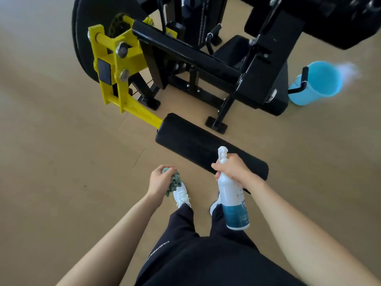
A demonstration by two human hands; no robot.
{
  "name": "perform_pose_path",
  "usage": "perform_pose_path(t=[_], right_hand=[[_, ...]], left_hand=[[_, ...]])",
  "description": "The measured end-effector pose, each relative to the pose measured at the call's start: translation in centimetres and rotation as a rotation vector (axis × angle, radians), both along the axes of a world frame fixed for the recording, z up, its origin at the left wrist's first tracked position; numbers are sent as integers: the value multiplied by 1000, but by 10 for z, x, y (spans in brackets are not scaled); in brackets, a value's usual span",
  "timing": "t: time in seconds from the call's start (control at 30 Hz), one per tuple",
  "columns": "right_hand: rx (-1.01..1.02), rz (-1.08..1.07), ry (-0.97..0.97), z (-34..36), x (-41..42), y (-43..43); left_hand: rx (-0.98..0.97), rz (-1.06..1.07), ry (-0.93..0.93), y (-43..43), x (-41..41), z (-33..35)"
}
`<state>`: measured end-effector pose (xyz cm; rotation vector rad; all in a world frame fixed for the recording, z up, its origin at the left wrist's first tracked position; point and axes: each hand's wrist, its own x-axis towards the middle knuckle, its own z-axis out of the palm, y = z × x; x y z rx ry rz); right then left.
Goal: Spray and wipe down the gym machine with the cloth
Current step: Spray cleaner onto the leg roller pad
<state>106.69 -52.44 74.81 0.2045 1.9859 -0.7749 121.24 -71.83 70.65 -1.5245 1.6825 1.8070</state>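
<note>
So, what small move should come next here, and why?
Probably tip the spray bottle forward so its nozzle faces the black pad, then squeeze the trigger. The right hand grips the bottle's neck, the left hand holds the bunched green cloth, and the pad lies just ahead.

Open floor (61,151) left of pad (202,145)

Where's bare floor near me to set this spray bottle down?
Bare floor lies left of your left hand, this side of the yellow arm. More lies right of the black pad, this side of the blue bucket. Crowded under the machine frame.
</note>
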Motion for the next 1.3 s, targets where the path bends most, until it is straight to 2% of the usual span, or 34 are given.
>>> perform_pose_path(t=[0.17,0.3,0.63,0.77,0.93,1.1,1.3], right_hand=[[46,-118,43,-9,26,43],[93,-189,99,-12,41,76],[68,-407,88,-24,59,138],[-4,-546,87,-15,70,148],[53,-578,127,-13,86,122],[34,-657,156,-11,102,73],[79,-574,166,-8,103,8]], left_hand=[[-104,-148,22,-3,-20,-5],[-180,-185,29,-9,-31,-11],[-371,-261,43,-40,-39,-23],[-382,-377,13,-69,-56,-31],[-284,-529,-7,-90,-95,-29],[-376,-662,63,-99,-93,-50],[-306,-603,88,-103,-63,-50]])
